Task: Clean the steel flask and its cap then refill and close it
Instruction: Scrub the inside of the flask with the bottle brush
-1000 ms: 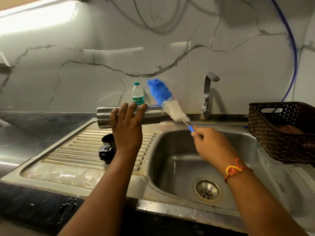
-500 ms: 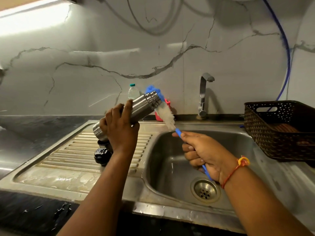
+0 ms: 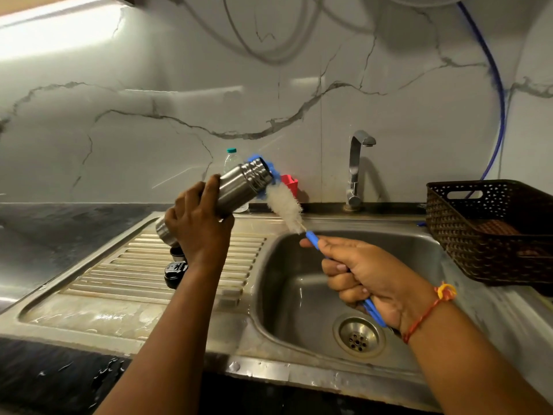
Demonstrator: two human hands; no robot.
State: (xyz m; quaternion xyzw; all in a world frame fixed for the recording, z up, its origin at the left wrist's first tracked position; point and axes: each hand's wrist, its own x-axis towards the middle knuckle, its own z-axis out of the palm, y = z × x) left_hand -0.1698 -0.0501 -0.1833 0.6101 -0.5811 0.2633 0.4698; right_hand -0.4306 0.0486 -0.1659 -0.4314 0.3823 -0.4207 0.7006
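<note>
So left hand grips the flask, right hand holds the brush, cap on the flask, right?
No, the cap is off: head view shows the flask mouth open with the brush tip at it. Left hand grips the flask, right hand holds the brush.
</note>
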